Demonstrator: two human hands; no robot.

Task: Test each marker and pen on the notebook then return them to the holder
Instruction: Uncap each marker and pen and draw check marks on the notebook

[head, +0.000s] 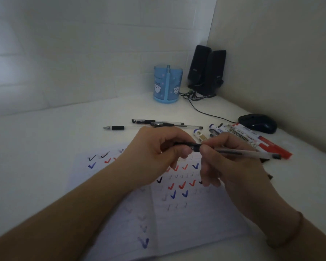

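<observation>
Both hands hold 1 pen (233, 152) level above the notebook (177, 213): the left hand (154, 157) pinches its black cap end, the right hand (231, 166) grips the clear barrel. The holder (167, 83) stands well apart on the desk (45, 147).

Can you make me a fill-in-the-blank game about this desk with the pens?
1. Both hands hold one ____ above the notebook.
2. The holder is the colour ____.
3. The notebook page is covered in little ____ marks.
4. The black mouse sits beside the ____ with red caps.

Missing words: pen; blue; tick; markers
</observation>
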